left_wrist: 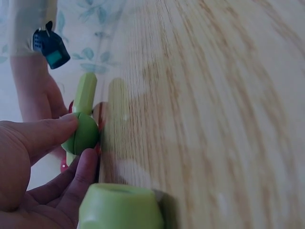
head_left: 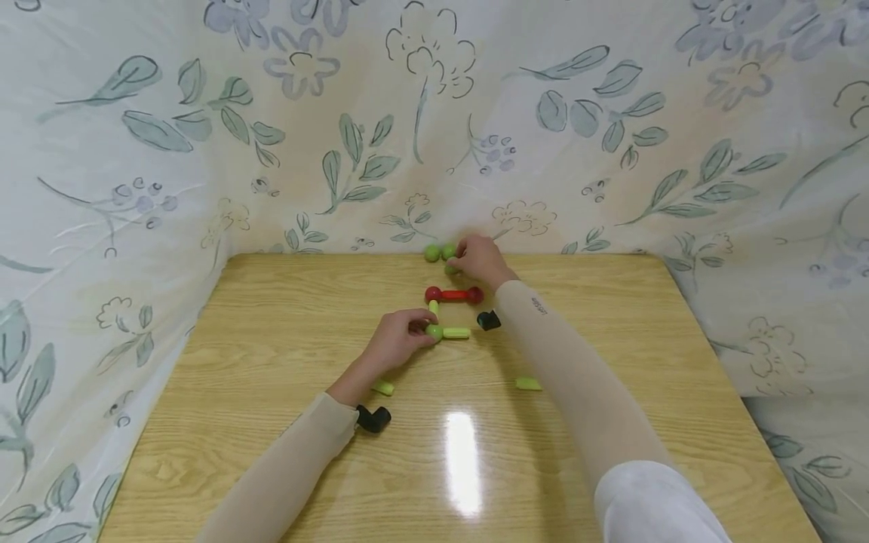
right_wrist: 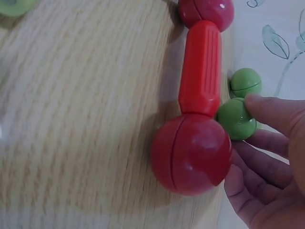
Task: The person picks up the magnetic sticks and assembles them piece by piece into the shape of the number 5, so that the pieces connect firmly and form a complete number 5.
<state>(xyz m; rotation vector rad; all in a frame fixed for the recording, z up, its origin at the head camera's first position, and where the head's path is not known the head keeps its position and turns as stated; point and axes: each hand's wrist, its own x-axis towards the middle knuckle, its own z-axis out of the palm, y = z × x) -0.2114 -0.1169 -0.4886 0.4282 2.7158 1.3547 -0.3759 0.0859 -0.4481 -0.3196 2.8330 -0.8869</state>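
My left hand pinches a green ball between thumb and fingers. From this ball a light green rod points right, and another short green rod runs back to a red ball. A red rod links that ball to a second red ball. Behind them, at the table's far edge, my right hand holds a green ball with its thumb and fingers. Another green ball sits just beyond it.
Two loose light green rods lie nearer the front, one rod by the left wrist and one rod beside the right forearm. Dark wrist cameras hang under both arms. A floral cloth stands behind the wooden table.
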